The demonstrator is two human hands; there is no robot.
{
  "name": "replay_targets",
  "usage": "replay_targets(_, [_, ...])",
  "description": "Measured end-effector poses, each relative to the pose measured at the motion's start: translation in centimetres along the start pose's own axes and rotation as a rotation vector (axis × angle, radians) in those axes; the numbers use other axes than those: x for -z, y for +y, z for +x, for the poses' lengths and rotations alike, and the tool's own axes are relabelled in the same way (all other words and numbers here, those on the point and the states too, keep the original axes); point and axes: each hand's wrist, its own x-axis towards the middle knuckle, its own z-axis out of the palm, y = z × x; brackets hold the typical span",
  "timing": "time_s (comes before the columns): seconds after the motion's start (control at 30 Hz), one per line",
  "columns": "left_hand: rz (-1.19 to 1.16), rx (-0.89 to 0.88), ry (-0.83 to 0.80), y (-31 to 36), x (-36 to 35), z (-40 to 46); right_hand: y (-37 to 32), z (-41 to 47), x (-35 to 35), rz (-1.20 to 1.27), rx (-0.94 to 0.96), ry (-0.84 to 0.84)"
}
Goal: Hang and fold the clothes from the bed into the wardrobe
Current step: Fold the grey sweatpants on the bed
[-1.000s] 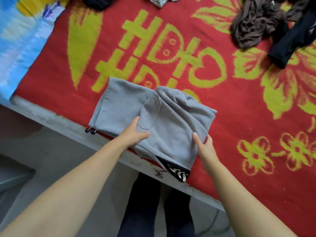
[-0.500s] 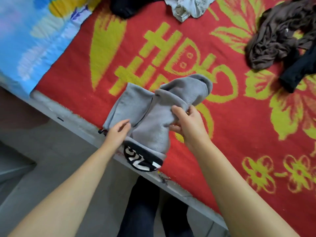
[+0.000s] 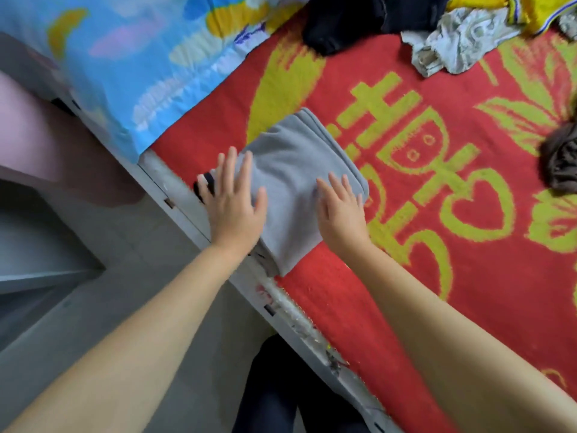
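Grey folded garment (image 3: 296, 182) overhangs bed edge (image 3: 184, 198).

A folded grey garment (image 3: 299, 182) lies near the edge of the bed (image 3: 175, 195), on a red blanket (image 3: 468, 276) patterned with yellow-green characters and flowers. The left hand (image 3: 234, 207) lies flat on the garment's left side, fingers (image 3: 231, 164) straight and spread, reaching over a black-and-white band at that edge. The right hand (image 3: 342, 210) presses flat on the right part, fingers together. A blue pillow (image 3: 125, 57) with clouds sits at the upper left. Farther back lie a black garment (image 3: 343, 23), a crumpled pale printed cloth (image 3: 452, 45) and something yellow (image 3: 537, 10). A brown garment (image 3: 562, 157) shows at the right edge.
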Motion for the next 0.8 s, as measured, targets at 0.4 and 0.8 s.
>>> replay_targets(0.4, [-0.064,0.628,-0.227,1.5,-8.6,-2.9,8.4,9.4,-1.4,-0.384,0.043,-0.287])
replay_targets(0.8, [-0.452,1.036,0.339,-5.9,-4.4,5.3,-1.6,19.3,-1.2,-0.024,0.023,-0.041])
